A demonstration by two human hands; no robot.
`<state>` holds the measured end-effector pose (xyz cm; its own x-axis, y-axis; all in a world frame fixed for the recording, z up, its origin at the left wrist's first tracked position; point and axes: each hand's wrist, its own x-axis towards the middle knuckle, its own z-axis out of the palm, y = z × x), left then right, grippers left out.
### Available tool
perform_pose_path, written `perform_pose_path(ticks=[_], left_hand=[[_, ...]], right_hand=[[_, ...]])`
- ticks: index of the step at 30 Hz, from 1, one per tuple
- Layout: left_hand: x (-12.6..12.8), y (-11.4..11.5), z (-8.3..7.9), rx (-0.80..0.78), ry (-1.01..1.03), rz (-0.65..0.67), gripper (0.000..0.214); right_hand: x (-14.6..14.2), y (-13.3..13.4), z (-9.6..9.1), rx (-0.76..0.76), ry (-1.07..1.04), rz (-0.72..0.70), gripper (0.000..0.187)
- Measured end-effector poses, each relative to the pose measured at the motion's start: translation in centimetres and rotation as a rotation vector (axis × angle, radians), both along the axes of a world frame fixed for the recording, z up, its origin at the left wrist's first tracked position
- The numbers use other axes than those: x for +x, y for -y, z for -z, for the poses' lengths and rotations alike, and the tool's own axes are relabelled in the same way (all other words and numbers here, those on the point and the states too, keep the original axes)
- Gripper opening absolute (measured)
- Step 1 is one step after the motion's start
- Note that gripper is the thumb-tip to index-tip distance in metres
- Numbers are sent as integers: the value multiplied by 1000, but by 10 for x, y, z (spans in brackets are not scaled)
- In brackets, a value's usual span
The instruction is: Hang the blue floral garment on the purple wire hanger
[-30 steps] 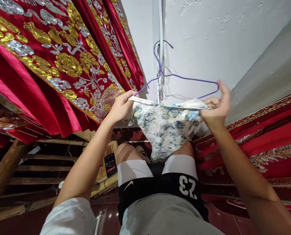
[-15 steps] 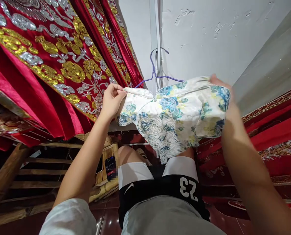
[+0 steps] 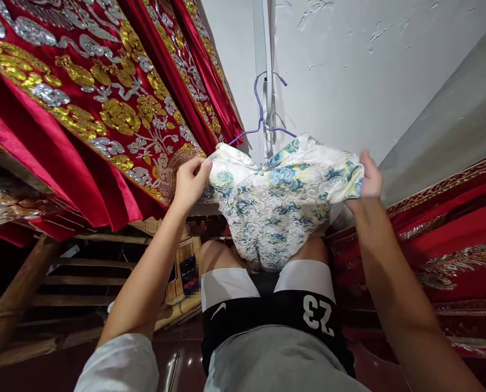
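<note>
A white short-sleeved blouse [image 3: 275,207] with blue, green and yellow flowers hangs on a purple wire hanger [image 3: 261,117] in front of me. Pinched between the thumb and fingers of my left hand [image 3: 190,182] is its left shoulder. My right hand [image 3: 370,177] is at the cuff of the right sleeve, which is stretched out sideways; its fingers are partly hidden and slightly blurred. The blouse's lower part drops down to my knees. The hanger's hook shows above the collar, against a narrow vertical strip on the wall.
Red drapes [image 3: 116,98] with gold and silver sequin embroidery hang at the left. More red trimmed cloth [image 3: 463,234] lies at the right. Below left are a bamboo seat [image 3: 91,280] and a phone [image 3: 189,275] with a lit timer. A white wall [image 3: 349,71] stands ahead.
My right hand has moved from the top of the right shoulder to the sleeve's end. The right sleeve is now drawn out, and the blouse front hangs flatter and wider.
</note>
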<state>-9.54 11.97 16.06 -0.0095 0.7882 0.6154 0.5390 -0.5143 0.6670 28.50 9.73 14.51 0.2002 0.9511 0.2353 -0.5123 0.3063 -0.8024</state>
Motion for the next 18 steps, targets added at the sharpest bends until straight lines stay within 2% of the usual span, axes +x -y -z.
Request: perform_pose_path(ticks=[2, 4, 7, 10, 12, 15, 18], left_hand=[[6, -4, -3, 64, 70, -35, 19], [18, -4, -15, 123, 91, -79, 14], [38, 3, -34, 140, 26, -108, 9], [45, 10, -42, 142, -23, -104, 8], [40, 10, -40, 154, -28, -106, 8], [26, 4, -30, 181, -39, -162, 9], [15, -1, -18, 181, -52, -212, 9]], right_hand=[[11, -2, -9, -1, 61, 75, 39], [18, 0, -18, 31, 101, 180, 34], [18, 5, -26, 71, 86, 360, 31], [12, 7, -31, 52, 97, 459, 32], [4, 4, -36, 40, 153, 418, 32], [-15, -1, -47, 83, 255, 254, 37], [-38, 8, -56, 150, 325, 123, 43]])
